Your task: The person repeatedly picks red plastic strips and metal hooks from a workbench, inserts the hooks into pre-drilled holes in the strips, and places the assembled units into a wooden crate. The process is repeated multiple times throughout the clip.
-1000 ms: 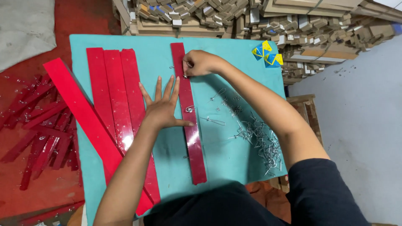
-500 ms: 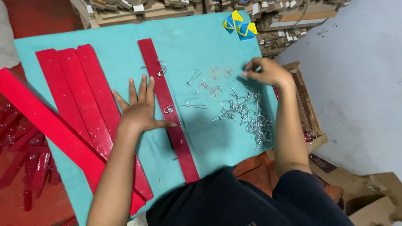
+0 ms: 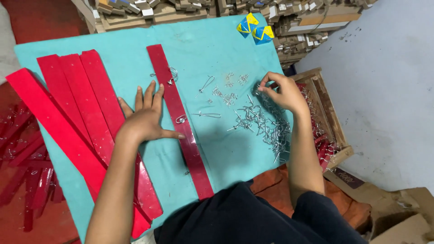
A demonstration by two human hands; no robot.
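My left hand (image 3: 147, 118) lies flat with fingers spread on the teal cloth (image 3: 212, 49), its thumb resting on a long red strip (image 3: 178, 117) that carries small metal hooks. My right hand (image 3: 282, 92) is over a pile of silver metal hooks (image 3: 266, 124) at the cloth's right side, fingers pinched on one hook. A few loose hooks (image 3: 207, 83) lie between the strip and the pile.
Several more red strips (image 3: 77, 97) lie side by side left of my left hand. Further red pieces (image 3: 22, 158) are heaped off the cloth at left. A wooden crate (image 3: 323, 113) stands to the right, stacked small blocks (image 3: 190, 9) along the top, two blue-yellow packets (image 3: 254, 28).
My right hand left the top of the red strip, swept right to the hook pile and now pinches a hook. The left hand stays pressed beside the strip.
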